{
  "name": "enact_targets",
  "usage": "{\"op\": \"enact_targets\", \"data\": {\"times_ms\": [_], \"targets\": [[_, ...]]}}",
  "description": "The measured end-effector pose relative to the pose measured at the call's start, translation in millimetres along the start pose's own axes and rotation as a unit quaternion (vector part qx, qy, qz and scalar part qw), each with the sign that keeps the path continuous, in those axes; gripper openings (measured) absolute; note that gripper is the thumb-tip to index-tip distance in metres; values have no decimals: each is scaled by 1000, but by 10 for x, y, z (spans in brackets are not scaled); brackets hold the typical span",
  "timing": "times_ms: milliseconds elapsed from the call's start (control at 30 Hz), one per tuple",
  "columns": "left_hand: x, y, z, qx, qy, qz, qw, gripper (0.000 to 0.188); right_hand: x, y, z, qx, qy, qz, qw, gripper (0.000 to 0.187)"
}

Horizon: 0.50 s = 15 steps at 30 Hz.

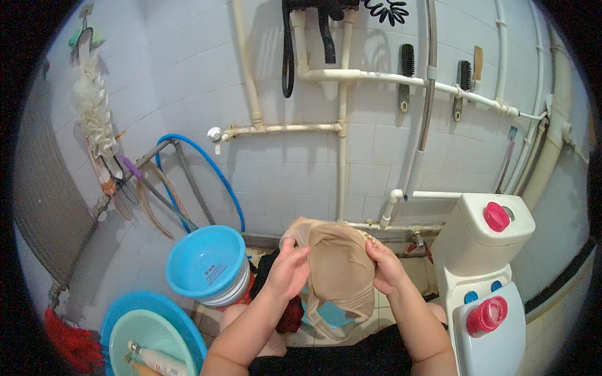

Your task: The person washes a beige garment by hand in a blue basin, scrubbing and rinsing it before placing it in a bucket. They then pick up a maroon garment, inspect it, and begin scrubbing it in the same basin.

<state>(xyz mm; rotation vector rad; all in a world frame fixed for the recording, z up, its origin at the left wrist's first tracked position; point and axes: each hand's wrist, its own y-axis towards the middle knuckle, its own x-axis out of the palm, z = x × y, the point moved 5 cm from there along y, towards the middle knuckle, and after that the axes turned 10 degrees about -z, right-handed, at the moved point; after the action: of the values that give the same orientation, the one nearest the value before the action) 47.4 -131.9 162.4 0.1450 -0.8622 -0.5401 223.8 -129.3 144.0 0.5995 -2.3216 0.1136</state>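
Note:
Both my hands grip a beige piece of thin cloth point(342, 269), which looks like a garment, and stretch it between them. Its upper part is spread wide, and a loose fold hangs down below. My left hand point(288, 271) pinches its left edge with the thumb on top. On the opposite edge, my right hand point(386, 268) is closed, its thumb also over the fabric. Behind and beneath the cloth, part of a light blue basin point(333, 315) shows on the floor. Dark red fabric point(290, 317) lies near my left forearm, partly hidden.
A blue basin point(205, 257) tops a white bucket-like container at left. Lower left, a pale green basin point(148, 326) with bottles sits inside a larger blue basin point(116, 307). A white toilet point(483, 250) stands at right, a red jar point(486, 316) on its lid. Pipes point(376, 75) cross the wall.

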Motion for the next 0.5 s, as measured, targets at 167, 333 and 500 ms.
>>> {"op": "enact_targets", "data": {"times_ms": [167,333,500], "targets": [[-80,228,-95,-56,118,-7,991,72,-135,191,-119,-19,21,-25,999,31],[-250,421,-191,-8,179,-11,984,76,-413,355,-149,-50,-48,2,998,31],[-283,614,-162,-64,120,3,991,68,-539,479,-66,-28,-105,-45,993,53]]}}
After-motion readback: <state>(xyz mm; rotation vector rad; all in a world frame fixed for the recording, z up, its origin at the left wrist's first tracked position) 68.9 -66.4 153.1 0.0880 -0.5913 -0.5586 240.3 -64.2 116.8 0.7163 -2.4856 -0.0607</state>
